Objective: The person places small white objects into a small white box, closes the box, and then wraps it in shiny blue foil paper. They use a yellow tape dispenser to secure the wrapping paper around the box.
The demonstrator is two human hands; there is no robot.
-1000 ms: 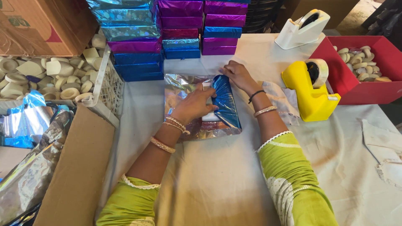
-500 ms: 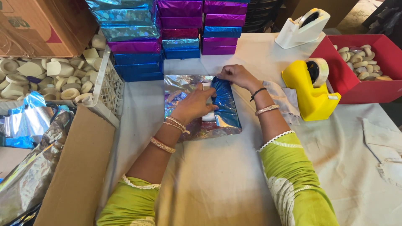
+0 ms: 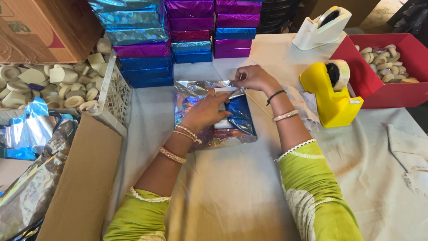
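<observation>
While I watch from the head camera, the box being wrapped [image 3: 223,122] lies near the middle of the cloth-covered table [image 3: 232,201], sitting on a sheet of shiny blue foil wrap [image 3: 243,118] that spreads out under and around it. I read the box's long axis as running away from me, from the near edge of the foil toward the stacks of wrapped boxes [image 3: 178,40] at the far side, though most of the box is hidden by foil and hand, so I hold that loosely.

My left hand [image 3: 206,112] lies flat on top of the box, fingers spread and pressing down, not curled around anything; it pins the folded foil in place. My right hand [image 3: 252,78] sits at the far end of the package, beyond the left hand, fingertips pinched on the far flap of foil, which is drawn over that end toward me. Whether a bit of tape is also between those fingertips I cannot tell.

So the seam that matters lies between the two hands: just ahead of my left fingertips and directly under the right ones. My right hand is the nearer one to that far edge, and also the nearer one to the yellow tape dispenser [image 3: 332,96], which stands just to its right, apart from the foil.
</observation>
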